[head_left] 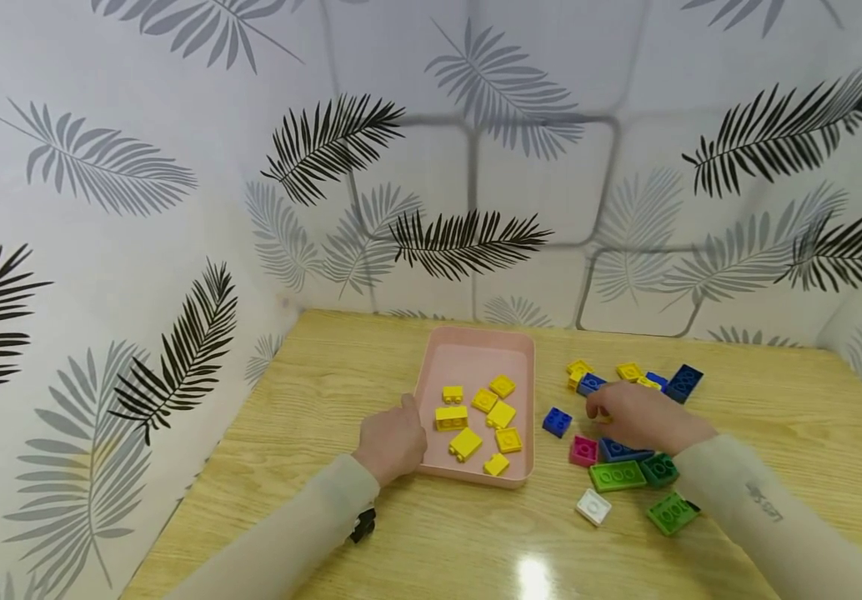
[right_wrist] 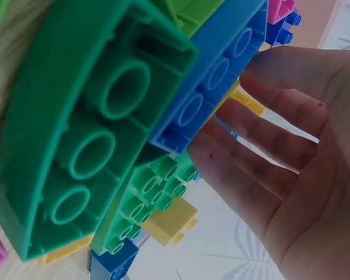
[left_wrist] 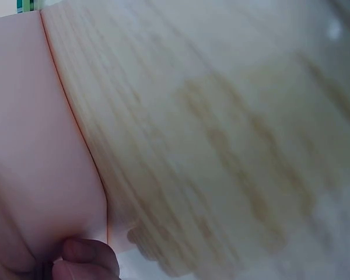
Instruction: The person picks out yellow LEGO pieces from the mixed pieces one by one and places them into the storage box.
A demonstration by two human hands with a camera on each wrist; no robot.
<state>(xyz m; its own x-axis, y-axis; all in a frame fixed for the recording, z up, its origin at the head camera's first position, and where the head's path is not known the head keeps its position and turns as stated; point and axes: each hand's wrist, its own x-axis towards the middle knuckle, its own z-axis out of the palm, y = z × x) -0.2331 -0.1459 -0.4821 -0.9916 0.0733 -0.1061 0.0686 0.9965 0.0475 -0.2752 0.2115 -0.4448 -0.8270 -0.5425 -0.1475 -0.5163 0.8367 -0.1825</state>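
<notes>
My left hand (head_left: 393, 440) holds the left side of a pink tray (head_left: 434, 350), its fingers (left_wrist: 87, 254) curled at the tray's edge in the left wrist view. Several yellow toy bricks (head_left: 464, 444) lie inside the tray. To the right of it, my right hand (head_left: 644, 414) reaches down into a loose group of bricks. Its thumb and fingers (right_wrist: 213, 157) close on a yellow brick (head_left: 606, 418), mostly hidden behind a blue brick (right_wrist: 213, 73) in the right wrist view. A green brick (right_wrist: 99, 128) is large in front of that hand.
Around the right hand are a small blue brick (head_left: 557, 422), a pink brick (head_left: 583, 451), a light green brick (head_left: 617, 476), a white brick (head_left: 593, 507) and a dark blue brick (head_left: 684, 382). More yellow bricks (head_left: 629, 372) lie behind it. The patterned wall (head_left: 536, 283) borders the wooden table (head_left: 356, 358).
</notes>
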